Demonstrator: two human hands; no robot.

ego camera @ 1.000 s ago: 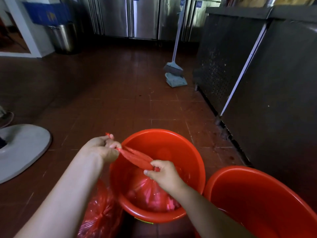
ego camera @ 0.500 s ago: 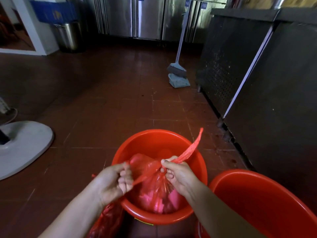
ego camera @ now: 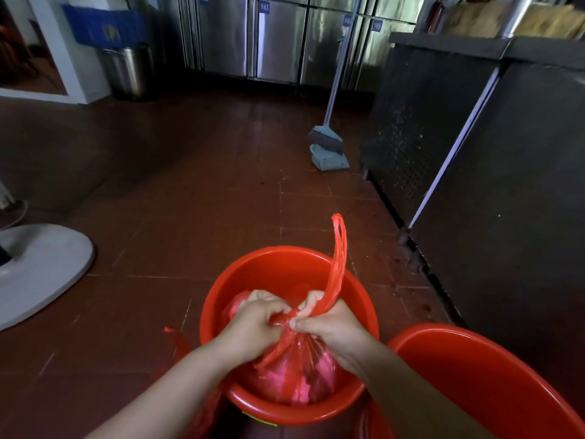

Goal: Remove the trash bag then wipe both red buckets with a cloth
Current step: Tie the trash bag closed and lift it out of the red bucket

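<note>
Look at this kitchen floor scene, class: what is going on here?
A person is tying up a red trash bag that sits inside a red bucket. The left hand and right hand both grip the gathered neck of the bag, close together, and one bag handle sticks up past the right hand. The bag is not yet out of the bucket. A second bucket stands to the right. No cloth is being used.

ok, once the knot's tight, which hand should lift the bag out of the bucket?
Probably the right hand. It already grips the bag at the neck, with the long handle loop coming out of its fist. The left hand only pinches the knot, so it could steady the bucket.
</note>
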